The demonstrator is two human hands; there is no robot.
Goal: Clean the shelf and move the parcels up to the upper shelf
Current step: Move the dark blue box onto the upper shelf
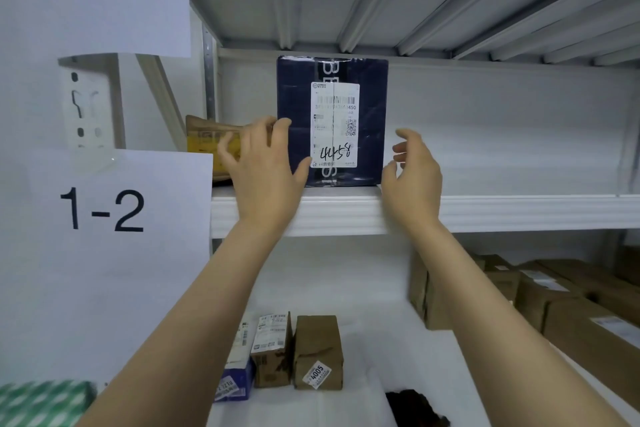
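A dark blue parcel with a white label marked 4458 stands upright on the upper shelf. My left hand rests against its left edge, fingers over the front corner and thumb near the bottom. My right hand hovers just off its right side, fingers spread, not touching it. A brown and yellow parcel lies behind my left hand. On the lower shelf stand two small brown parcels, one marked 4005, and a blue box.
Several brown cartons fill the lower shelf's right side. A dark cloth-like thing lies at the lower shelf's front. A white sign reading 1-2 hangs on the left upright. A green and white patterned thing is at the bottom left.
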